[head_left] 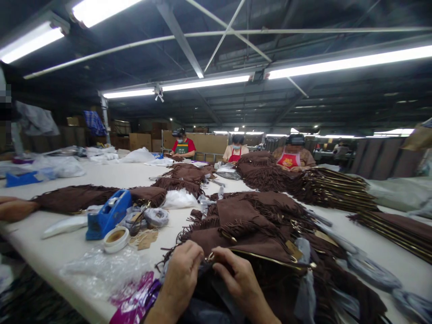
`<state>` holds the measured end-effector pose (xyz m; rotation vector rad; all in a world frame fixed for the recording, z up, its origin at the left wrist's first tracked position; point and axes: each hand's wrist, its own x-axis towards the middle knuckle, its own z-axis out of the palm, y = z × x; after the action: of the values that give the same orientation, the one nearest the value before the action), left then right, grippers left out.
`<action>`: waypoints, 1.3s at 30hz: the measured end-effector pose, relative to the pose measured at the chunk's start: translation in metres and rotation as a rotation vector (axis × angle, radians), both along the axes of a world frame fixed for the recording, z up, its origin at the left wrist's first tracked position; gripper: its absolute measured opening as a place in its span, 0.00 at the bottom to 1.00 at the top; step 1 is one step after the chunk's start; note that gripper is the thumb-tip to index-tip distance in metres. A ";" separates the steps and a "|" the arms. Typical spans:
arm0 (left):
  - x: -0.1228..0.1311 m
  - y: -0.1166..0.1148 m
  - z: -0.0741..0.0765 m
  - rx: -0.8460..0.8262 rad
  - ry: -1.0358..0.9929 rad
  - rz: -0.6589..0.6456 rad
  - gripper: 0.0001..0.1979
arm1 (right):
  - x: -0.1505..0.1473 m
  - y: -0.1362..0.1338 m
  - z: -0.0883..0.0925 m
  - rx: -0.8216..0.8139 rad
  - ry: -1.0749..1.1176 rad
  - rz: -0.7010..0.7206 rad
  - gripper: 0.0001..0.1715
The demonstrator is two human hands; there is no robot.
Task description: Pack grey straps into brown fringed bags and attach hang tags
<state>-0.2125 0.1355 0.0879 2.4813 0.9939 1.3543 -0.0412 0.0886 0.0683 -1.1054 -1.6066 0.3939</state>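
My left hand is closed in a pinch at the near edge of a dark brown fringed bag with a gold zip. What its fingertips hold is hidden. Facing it, my right hand pinches a small gold metal clasp that shows between the two hands. The bag lies on a heap of similar brown fringed pieces. Grey plastic wrap shows below my hands, and a brown tag hangs by the zip.
To the left stand a blue tape dispenser and a white tape roll, with clear plastic and purple wrapping nearer. Brown pieces with gold zips are stacked at right. Several co-workers sit across the white table; another person's arm reaches in from the left.
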 end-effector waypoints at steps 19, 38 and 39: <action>0.020 0.000 0.008 -0.950 -0.669 -0.417 0.20 | 0.000 -0.008 0.013 -0.098 0.539 0.150 0.10; 0.030 -0.010 -0.008 -0.688 -0.416 -0.354 0.12 | 0.002 -0.011 0.010 -0.151 0.363 0.037 0.17; 0.030 -0.011 -0.007 -0.674 -0.406 -0.348 0.12 | 0.002 -0.011 0.009 -0.160 0.347 0.031 0.17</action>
<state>-0.1823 0.1249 0.0805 1.6954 0.7193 1.1043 -0.0388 0.0779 0.0776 -1.0652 -1.3033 0.7053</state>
